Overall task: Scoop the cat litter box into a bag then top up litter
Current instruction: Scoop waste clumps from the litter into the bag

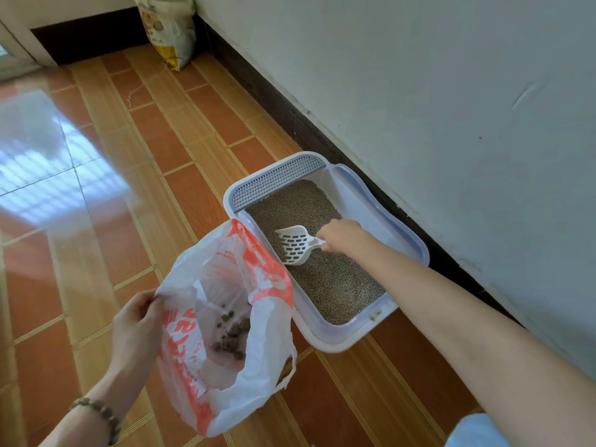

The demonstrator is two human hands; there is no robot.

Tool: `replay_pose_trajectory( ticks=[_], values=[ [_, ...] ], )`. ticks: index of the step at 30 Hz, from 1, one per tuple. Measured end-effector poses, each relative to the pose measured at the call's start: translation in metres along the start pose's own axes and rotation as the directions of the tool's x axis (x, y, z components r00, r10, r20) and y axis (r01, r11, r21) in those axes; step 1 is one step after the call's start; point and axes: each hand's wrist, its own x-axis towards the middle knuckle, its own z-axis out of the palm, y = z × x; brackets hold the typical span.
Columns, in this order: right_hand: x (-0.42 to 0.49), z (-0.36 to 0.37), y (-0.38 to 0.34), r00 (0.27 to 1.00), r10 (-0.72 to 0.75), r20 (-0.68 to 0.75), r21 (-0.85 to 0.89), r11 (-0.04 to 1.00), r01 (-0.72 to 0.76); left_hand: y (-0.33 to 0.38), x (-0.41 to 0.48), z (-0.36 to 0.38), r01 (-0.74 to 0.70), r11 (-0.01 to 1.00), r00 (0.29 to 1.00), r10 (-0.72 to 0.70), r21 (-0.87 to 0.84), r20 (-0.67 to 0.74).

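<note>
A white litter box [407, 240] with a grey grated step stands on the floor against the wall, filled with grey-brown litter [335, 282]. My right hand [342, 235] grips the handle of a white slotted scoop [295, 245], held over the litter with nothing visible in it. My left hand [137, 327] pinches the rim of a white and orange plastic bag [258, 321], holding it open beside the box's near left edge. Several dark clumps [232, 333] lie inside the bag.
A yellow and white sack [169, 30] leans in the far corner by the wall. Orange tiled floor [106, 175] stretches to the left with bright glare on it. A dark skirting board [290, 114] runs along the white wall at right.
</note>
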Motion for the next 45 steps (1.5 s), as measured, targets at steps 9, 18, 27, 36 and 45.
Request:
replay_pose_trajectory(
  ticks=[9, 18, 27, 36, 45],
  values=[
    [0.017, 0.049, -0.025, 0.989, 0.074, -0.124, 0.405, 0.914, -0.018, -0.003, 0.008, 0.000, 0.013, 0.999, 1.000, -0.013, -0.038, -0.016],
    [0.001, 0.052, -0.012, 0.980, 0.103, -0.170, 0.564, 0.826, 0.011, -0.004, 0.004, -0.003, 0.020, 0.999, 1.000, -0.020, -0.034, -0.008],
    [-0.012, 0.010, -0.001, 0.912, 0.188, -0.365, 0.172, 0.976, -0.133, -0.005, 0.004, -0.001, 0.014, 1.000, 1.000, -0.014, 0.000, -0.003],
    [-0.018, -0.024, 0.019, 0.976, 0.094, -0.197, -0.132, 0.984, -0.121, -0.006, 0.004, 0.004, 0.015, 1.000, 1.000, -0.015, 0.016, -0.004],
    [0.001, -0.010, -0.012, 0.986, -0.010, -0.166, -0.358, 0.932, -0.051, -0.010, 0.006, 0.003, 0.019, 1.000, 1.000, -0.019, 0.023, -0.005]
  ],
)
